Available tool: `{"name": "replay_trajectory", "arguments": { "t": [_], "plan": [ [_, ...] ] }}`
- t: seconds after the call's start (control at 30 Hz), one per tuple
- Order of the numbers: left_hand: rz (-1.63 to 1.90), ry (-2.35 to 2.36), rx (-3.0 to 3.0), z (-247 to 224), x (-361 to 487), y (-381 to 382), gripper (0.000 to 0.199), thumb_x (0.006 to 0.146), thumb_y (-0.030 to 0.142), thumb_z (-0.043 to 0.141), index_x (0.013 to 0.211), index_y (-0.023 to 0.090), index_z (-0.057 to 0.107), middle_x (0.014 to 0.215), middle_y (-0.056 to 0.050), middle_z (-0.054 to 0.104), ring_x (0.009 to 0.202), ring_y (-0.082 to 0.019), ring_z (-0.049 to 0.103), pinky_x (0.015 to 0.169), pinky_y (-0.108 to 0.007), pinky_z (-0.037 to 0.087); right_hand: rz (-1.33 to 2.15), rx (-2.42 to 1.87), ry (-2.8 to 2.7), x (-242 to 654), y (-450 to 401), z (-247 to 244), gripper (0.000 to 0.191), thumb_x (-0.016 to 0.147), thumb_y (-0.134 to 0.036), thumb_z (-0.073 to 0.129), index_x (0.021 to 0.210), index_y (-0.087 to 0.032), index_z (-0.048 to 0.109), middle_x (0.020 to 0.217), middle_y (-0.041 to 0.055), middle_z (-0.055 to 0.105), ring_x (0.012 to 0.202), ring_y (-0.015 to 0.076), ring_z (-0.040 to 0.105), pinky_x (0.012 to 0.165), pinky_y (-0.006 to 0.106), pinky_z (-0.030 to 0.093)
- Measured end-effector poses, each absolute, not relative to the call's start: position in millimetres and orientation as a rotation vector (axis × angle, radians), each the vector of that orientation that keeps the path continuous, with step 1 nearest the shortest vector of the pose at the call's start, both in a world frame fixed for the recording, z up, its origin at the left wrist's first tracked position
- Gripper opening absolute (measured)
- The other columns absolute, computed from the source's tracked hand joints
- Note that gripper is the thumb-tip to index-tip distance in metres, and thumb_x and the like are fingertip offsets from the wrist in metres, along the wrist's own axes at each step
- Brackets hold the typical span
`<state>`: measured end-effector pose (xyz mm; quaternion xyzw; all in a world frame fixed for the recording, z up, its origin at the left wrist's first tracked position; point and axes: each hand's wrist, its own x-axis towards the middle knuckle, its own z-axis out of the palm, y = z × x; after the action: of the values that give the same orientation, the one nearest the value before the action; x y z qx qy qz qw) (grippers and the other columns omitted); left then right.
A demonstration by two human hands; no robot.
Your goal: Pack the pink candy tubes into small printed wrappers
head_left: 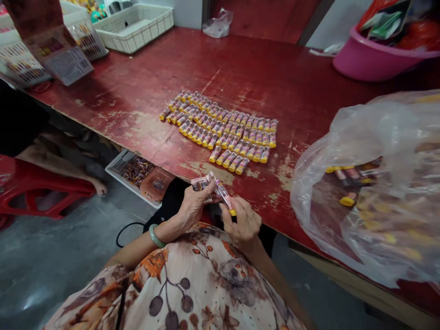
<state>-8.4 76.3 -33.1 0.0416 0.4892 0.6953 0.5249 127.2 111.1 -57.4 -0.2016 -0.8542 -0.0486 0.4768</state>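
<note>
Just in front of the table edge, both my hands are on one small clear tube (225,198) with a yellow cap and a pink printed wrap. My left hand (193,204), wearing a green bangle, pinches its upper end and also holds a small printed paper piece (199,184). Closed around the yellow-capped lower end are the fingers of my right hand (244,221). Beyond my hands, many similar yellow-capped tubes (227,123) lie side by side in slanting rows on the red table (144,91).
At right, a large clear plastic bag (319,206) holds more tubes. A pink basin (364,59) stands behind it. White baskets (137,39) and an open display box (63,57) are far left. Below the edge sits a filled tray (132,185); another person's leg (58,160) is near a red stool (44,188).
</note>
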Motion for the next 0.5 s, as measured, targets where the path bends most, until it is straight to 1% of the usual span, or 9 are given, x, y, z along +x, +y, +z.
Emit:
{"name": "replay_trajectory", "arguments": {
  "t": [0.07, 0.1, 0.13, 0.2, 0.27, 0.3, 0.37, 0.43, 0.5],
  "plan": [
    [1.682, 1.145, 0.098, -32, -8, 76, 0.045, 0.051, 0.036, 0.09, 0.08, 0.01, 0.066, 0.072, -0.003, 0.065, 0.059, -0.013, 0.059, 0.061, -0.026, 0.052, -0.162, -0.463, -2.12, 125, 112, -57, 0.029, 0.079, -0.012, 0.071, 0.106, -0.018, 0.06, 0.097, 0.0102, 0.068, 0.088, 0.0227, 0.066, 0.067, 0.03, 0.055],
    [1.693, 1.13, 0.1, -31, -8, 76, 0.045, 0.051, 0.035, 0.09, 0.08, 0.01, 0.066, 0.073, -0.003, 0.065, 0.059, -0.012, 0.059, 0.061, -0.025, 0.051, -0.105, -0.463, -2.136, 125, 112, -55, 0.029, 0.08, -0.013, 0.069, 0.107, -0.019, 0.06, 0.099, 0.0106, 0.067, 0.091, 0.0232, 0.065, 0.068, 0.031, 0.055],
    [1.691, 1.112, 0.108, -31, -9, 75, 0.044, 0.052, 0.034, 0.089, 0.081, 0.011, 0.066, 0.074, -0.003, 0.065, 0.061, -0.012, 0.059, 0.062, -0.024, 0.051, 0.029, -0.478, -2.152, 125, 113, -54, 0.029, 0.083, -0.015, 0.067, 0.11, -0.02, 0.059, 0.102, 0.011, 0.066, 0.094, 0.0239, 0.065, 0.071, 0.033, 0.056],
    [1.648, 1.072, 0.133, -29, -12, 75, 0.042, 0.057, 0.034, 0.087, 0.085, 0.011, 0.067, 0.077, -0.004, 0.066, 0.063, -0.013, 0.06, 0.064, -0.025, 0.052, 0.455, -0.519, -2.145, 128, 116, -49, 0.031, 0.088, -0.02, 0.06, 0.118, -0.02, 0.055, 0.111, 0.0124, 0.061, 0.1, 0.0239, 0.062, 0.075, 0.036, 0.057],
    [1.598, 1.026, 0.149, -28, -15, 75, 0.04, 0.059, 0.033, 0.086, 0.087, 0.011, 0.067, 0.079, -0.004, 0.066, 0.065, -0.013, 0.061, 0.065, -0.026, 0.053, 0.772, -0.546, -2.074, 132, 120, -45, 0.035, 0.089, -0.02, 0.055, 0.124, -0.02, 0.051, 0.117, 0.0131, 0.056, 0.093, 0.0204, 0.063, 0.075, 0.035, 0.057],
    [1.57, 1.005, 0.155, -28, -15, 74, 0.039, 0.06, 0.032, 0.086, 0.087, 0.011, 0.068, 0.078, -0.005, 0.066, 0.065, -0.014, 0.062, 0.065, -0.026, 0.053, 0.805, -0.557, -2.041, 133, 122, -44, 0.035, 0.089, -0.019, 0.055, 0.124, -0.02, 0.051, 0.118, 0.0128, 0.055, 0.086, 0.0178, 0.063, 0.074, 0.034, 0.057],
    [1.52, 0.972, 0.177, -27, -14, 74, 0.036, 0.062, 0.03, 0.085, 0.087, 0.011, 0.068, 0.078, -0.005, 0.066, 0.065, -0.014, 0.062, 0.065, -0.025, 0.053, 0.705, -0.573, -1.999, 134, 127, -44, 0.035, 0.088, -0.017, 0.055, 0.123, -0.02, 0.052, 0.116, 0.0116, 0.055, 0.074, 0.0141, 0.06, 0.072, 0.034, 0.056],
    [1.486, 0.957, 0.204, -26, -11, 73, 0.034, 0.063, 0.029, 0.084, 0.088, 0.011, 0.069, 0.079, -0.005, 0.067, 0.067, -0.014, 0.062, 0.065, -0.024, 0.053, 0.598, -0.588, -1.979, 132, 131, -45, 0.033, 0.088, -0.018, 0.055, 0.121, -0.02, 0.053, 0.112, 0.0107, 0.056, 0.071, 0.0136, 0.058, 0.071, 0.034, 0.055],
    [1.481, 0.972, 0.21, -24, -8, 73, 0.034, 0.063, 0.03, 0.085, 0.087, 0.012, 0.07, 0.08, -0.005, 0.068, 0.066, -0.014, 0.063, 0.064, -0.024, 0.053, 0.571, -0.596, -1.963, 130, 132, -47, 0.03, 0.089, -0.019, 0.053, 0.119, -0.02, 0.054, 0.109, 0.0101, 0.057, 0.073, 0.0144, 0.058, 0.068, 0.032, 0.055]
  ]
}}
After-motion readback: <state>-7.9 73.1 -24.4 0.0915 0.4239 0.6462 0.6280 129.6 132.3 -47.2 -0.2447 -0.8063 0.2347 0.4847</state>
